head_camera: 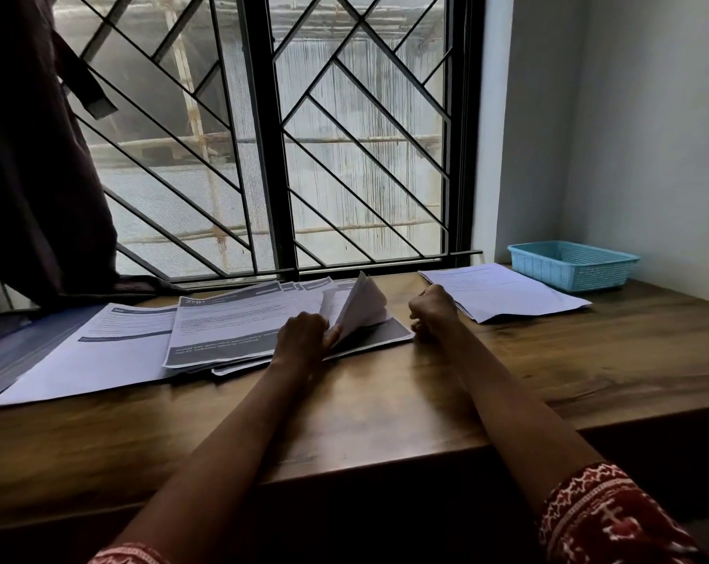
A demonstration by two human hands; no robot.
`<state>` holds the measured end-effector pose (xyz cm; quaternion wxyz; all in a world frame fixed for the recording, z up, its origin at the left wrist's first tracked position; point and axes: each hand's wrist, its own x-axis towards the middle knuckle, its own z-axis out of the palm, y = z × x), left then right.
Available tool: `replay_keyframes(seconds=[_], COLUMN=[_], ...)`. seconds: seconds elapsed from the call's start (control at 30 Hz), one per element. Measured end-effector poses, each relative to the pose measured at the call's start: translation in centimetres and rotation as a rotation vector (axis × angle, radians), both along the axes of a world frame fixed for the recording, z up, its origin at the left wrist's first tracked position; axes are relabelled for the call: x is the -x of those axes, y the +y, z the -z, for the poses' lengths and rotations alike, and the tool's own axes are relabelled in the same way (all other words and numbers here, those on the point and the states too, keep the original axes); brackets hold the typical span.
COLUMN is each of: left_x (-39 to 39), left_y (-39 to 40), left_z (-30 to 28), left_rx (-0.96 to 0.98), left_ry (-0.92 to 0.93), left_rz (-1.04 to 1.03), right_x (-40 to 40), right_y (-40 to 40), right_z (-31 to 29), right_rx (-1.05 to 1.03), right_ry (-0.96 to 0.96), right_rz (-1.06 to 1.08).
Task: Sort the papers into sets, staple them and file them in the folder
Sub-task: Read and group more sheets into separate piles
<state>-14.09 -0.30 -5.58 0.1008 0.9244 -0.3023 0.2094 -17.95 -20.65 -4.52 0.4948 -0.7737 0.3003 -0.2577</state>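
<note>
Your left hand (304, 337) is pinching the lifted corners of a few thin white printed sheets (361, 305), thumb and fingers clamped on the paper so that they stand up in a loose fan above the splayed stack of printed forms with dark grey header bands (230, 323) lying under and just left of that hand. Your right hand (432, 309) sits just to the right of the stack with its fingers curled in; it seems to hold nothing, though the fingertips are turned away from you. Further left of your left hand a single white form (100, 352) lies flat, partly over what looks like a dark blue folder (15, 348) at the edge of the brown wooden desk (385, 400). Beyond your right hand a second, tidier pile of white sheets (503, 293) rests, and past that a light blue plastic mesh basket (572, 264). No stapler shows. These sheets are light, floppy and slick against each other, so they will likely slide and crease if you pull one-handed. Take each sheet at a free corner, steady the stack with your flat palm, and square the edges before stapling.
</note>
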Motion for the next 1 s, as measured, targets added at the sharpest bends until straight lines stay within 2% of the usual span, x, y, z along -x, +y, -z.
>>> replay_keyframes(seconds=[0.1,0.23,0.3,0.5,0.57,0.67,0.77,0.9,1.0], left_x=[0.0,0.0,0.3,1.1,0.9,0.8,0.7,0.8,0.4], left_y=[0.1,0.2,0.1,-0.2,-0.1,0.1,0.1,-0.1,0.0], left_z=[0.0,0.0,-0.2,-0.2,-0.1,-0.2,-0.1,0.0,-0.1], left_rx=[-0.031,-0.044,-0.029,-0.013,-0.021,-0.037,-0.009,0.034,0.203], left_ry=[-0.006,0.029,0.015,-0.026,-0.016,-0.017,-0.012,-0.009,0.098], left_rz=[-0.004,0.012,0.013,0.013,0.008,0.002,-0.007,-0.021,-0.045], right_x=[1.1,1.6,0.9,0.7,1.1,1.8,3.3,3.8,3.3], right_y=[0.6,0.9,1.0,1.4,1.2,0.0,-0.8,-1.6,-2.0], right_z=[-0.1,0.1,-0.1,-0.8,-1.3,-2.4,-3.4,-3.5,-3.5], right_rx=[-0.082,-0.082,-0.023,0.018,0.056,0.227,0.286,0.220,0.136], right_ry=[-0.037,-0.023,0.000,-0.104,-0.147,-0.233,-0.458,-0.700,-0.704], right_rz=[-0.084,-0.260,-0.261,-0.259,-0.159,0.203,0.497,0.615,0.599])
